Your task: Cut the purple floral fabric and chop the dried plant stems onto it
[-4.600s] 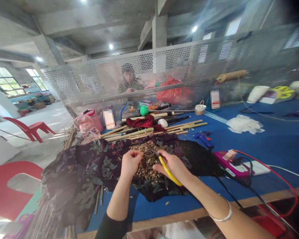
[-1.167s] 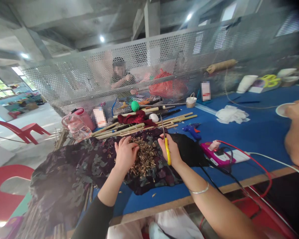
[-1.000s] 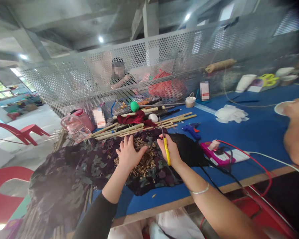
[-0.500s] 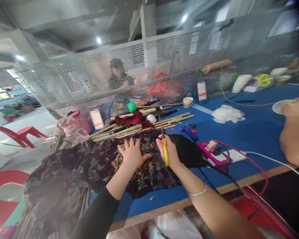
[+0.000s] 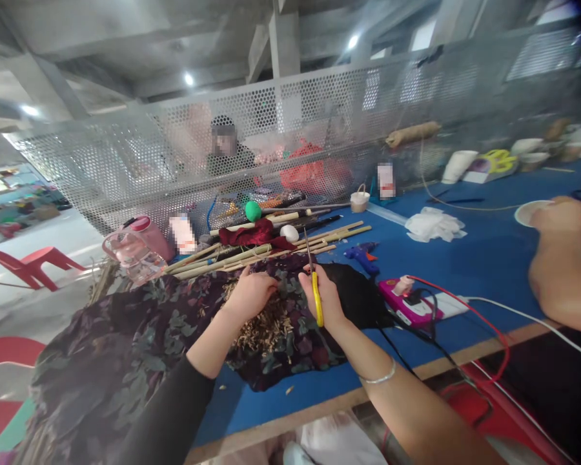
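Note:
A loose heap of small dry brown plant pieces (image 5: 266,329) lies on a dark, flower-patterned cloth (image 5: 174,323) spread over the blue table. Over the far left side of this heap, my left hand (image 5: 252,294) rests with its fingers bent downward. Their tips are hidden, so I cannot make out whether it grasps any pieces. Just right of the heap, my right hand (image 5: 326,294) grips scissors with yellow handles (image 5: 316,300), blades pointing up and away from me. The blades look closed, with nothing between them.
Sticks (image 5: 232,258), dark red cloth (image 5: 256,236) and a green ball (image 5: 252,210) lie behind the heap. To the right are a blue glue gun (image 5: 362,257), a magenta power strip (image 5: 407,300) with cords, and white fabric (image 5: 433,225). Another person's hand (image 5: 561,219) holds a white round thing.
My left hand has gone from spread flat on the heap to bent fingers, uncovering more of the pieces. My right hand still holds the scissors. The view has shifted slightly.

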